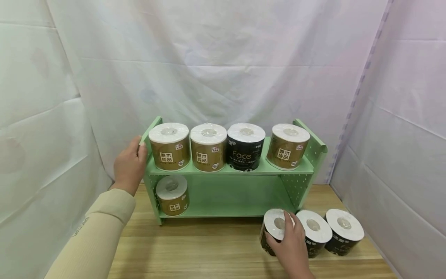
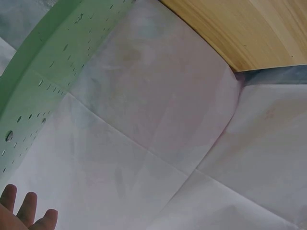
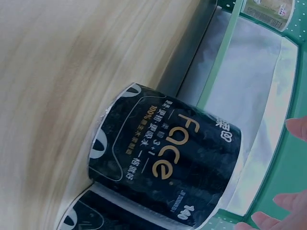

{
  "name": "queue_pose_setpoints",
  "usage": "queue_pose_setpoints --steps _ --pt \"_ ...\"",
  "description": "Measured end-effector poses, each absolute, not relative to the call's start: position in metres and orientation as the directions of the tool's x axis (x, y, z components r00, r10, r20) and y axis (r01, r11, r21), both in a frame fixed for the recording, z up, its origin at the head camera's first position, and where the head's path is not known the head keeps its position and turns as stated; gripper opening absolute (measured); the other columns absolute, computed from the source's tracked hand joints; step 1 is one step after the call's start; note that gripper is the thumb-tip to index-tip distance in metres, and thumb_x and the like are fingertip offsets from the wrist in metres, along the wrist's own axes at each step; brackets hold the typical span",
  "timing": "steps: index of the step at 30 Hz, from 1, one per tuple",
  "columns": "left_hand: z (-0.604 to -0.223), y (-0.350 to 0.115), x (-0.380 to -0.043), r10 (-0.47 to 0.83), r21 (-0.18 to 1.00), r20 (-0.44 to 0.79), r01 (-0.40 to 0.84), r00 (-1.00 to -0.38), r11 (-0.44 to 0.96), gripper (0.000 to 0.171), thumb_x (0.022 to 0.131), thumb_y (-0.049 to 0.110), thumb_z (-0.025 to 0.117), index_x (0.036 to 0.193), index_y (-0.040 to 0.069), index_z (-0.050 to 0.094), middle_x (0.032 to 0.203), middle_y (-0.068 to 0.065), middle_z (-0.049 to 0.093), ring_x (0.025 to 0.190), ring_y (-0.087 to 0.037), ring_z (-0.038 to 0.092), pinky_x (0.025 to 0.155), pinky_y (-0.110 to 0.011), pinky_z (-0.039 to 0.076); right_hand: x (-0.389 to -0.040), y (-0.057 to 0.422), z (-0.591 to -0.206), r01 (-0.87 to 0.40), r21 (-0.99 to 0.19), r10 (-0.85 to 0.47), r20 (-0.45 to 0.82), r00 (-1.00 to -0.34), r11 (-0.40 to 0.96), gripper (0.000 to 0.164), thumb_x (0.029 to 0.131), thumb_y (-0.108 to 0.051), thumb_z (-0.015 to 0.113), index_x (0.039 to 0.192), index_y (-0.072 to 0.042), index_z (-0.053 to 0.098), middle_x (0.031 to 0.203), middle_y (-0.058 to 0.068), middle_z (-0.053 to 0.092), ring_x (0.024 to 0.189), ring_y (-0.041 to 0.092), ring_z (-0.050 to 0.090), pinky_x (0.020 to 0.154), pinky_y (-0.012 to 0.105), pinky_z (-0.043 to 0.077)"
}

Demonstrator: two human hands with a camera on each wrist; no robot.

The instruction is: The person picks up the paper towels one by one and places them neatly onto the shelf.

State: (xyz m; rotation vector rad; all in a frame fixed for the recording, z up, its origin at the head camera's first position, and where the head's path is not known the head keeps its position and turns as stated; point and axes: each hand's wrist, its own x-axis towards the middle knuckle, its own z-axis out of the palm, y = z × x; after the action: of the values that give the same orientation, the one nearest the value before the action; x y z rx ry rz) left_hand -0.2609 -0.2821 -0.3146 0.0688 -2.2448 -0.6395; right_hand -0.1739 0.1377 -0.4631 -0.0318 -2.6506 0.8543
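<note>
My right hand [image 1: 290,240] is over the leftmost of three black toilet rolls on the table, thumb and fingers spread above its white top. In the right wrist view that toilet roll [image 3: 168,153] shows gold "Face" lettering, and my fingertips [image 3: 288,201] appear beyond its top end. At the left, my left hand [image 1: 130,164] rests against the side panel of a green two-tier shelf [image 1: 223,193]. Its fingers [image 2: 31,206] stretch out beside the perforated panel [image 2: 53,62] in the left wrist view.
The upper tier bears brown toilet rolls [image 1: 170,153] and a black one [image 1: 245,153], with a gap before the rightmost roll [image 1: 288,151]. One brown roll [image 1: 173,201] stands lower left. Two more black rolls [image 1: 315,246] [image 1: 339,242] stand at the right. White cloth [image 1: 216,77] surrounds the table.
</note>
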Motion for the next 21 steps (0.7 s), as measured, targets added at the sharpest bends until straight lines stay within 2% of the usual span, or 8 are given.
queue_pose_setpoints --steps 8,15,18,21 --pt "-0.315 -0.283 -0.260 -0.244 0.468 0.674 0.147 -0.698 0.871 0.044 0.103 0.027 0.036 0.135 0.002 0.051 0.110 -0.031 0.063 0.087 -0.048 0.060 0.076 -0.059 0.046 -0.173 0.142 -0.470 -0.060 -0.571 0.167 0.336 -0.927 0.819 0.086 0.074 -0.024 0.080 0.141 0.006 0.036 0.137 0.032 0.033 0.125 0.051 0.033 0.090 0.067 0.039" --pt "-0.316 -0.284 -0.261 -0.237 0.459 0.678 0.149 -0.696 0.876 0.043 0.103 0.029 0.036 0.134 0.004 0.052 0.101 -0.030 0.064 0.078 -0.044 0.058 0.072 -0.058 0.045 -0.172 0.145 -0.479 -0.065 -0.584 0.199 0.377 -0.905 0.810 0.089 0.071 -0.022 0.083 0.139 0.009 0.037 0.131 0.033 0.037 0.120 0.053 0.036 0.091 0.067 0.037" --pt "-0.316 -0.284 -0.261 -0.235 0.456 0.682 0.151 -0.693 0.877 0.042 0.103 0.029 0.036 0.132 0.004 0.053 0.099 -0.029 0.064 0.076 -0.043 0.057 0.071 -0.058 0.045 -0.172 0.146 -0.480 -0.045 -0.605 0.223 0.360 -0.906 0.795 0.089 0.071 -0.022 0.084 0.140 0.009 0.036 0.131 0.033 0.038 0.121 0.053 0.035 0.091 0.067 0.037" --pt "-0.316 -0.284 -0.261 -0.238 0.460 0.678 0.149 -0.696 0.875 0.042 0.103 0.028 0.036 0.134 0.004 0.052 0.103 -0.030 0.064 0.079 -0.045 0.058 0.073 -0.059 0.045 -0.171 0.146 -0.481 -0.015 -0.634 0.246 0.322 -0.914 0.773 0.091 0.071 -0.022 0.084 0.141 0.009 0.034 0.131 0.033 0.037 0.122 0.053 0.033 0.093 0.068 0.036"
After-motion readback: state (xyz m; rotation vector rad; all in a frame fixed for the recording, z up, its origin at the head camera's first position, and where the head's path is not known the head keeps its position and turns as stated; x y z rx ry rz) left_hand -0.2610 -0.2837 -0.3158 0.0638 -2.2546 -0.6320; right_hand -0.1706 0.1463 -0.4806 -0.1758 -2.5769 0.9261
